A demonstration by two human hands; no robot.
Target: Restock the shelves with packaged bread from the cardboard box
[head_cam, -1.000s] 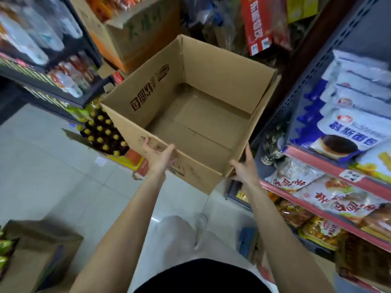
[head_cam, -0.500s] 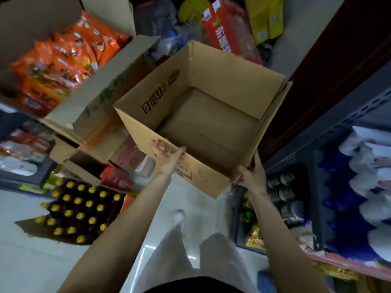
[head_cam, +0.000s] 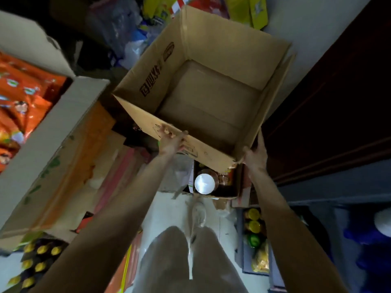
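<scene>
Head view showed me the cardboard box (head_cam: 203, 98) empty, held out in front. My left hand (head_cam: 172, 140) pinched its near wall; my right hand (head_cam: 255, 155) clasped the near right corner. I judged it best carried level and set aside clear of the snack carton (head_cam: 53, 144).

Shop: stocked snack cartons (head_cam: 31, 106), bottles (head_cam: 36, 265).

Cardboard box (head_cam: 211, 98) held between both hands (snack carton (head_cam: 48, 149) to its left).
</scene>
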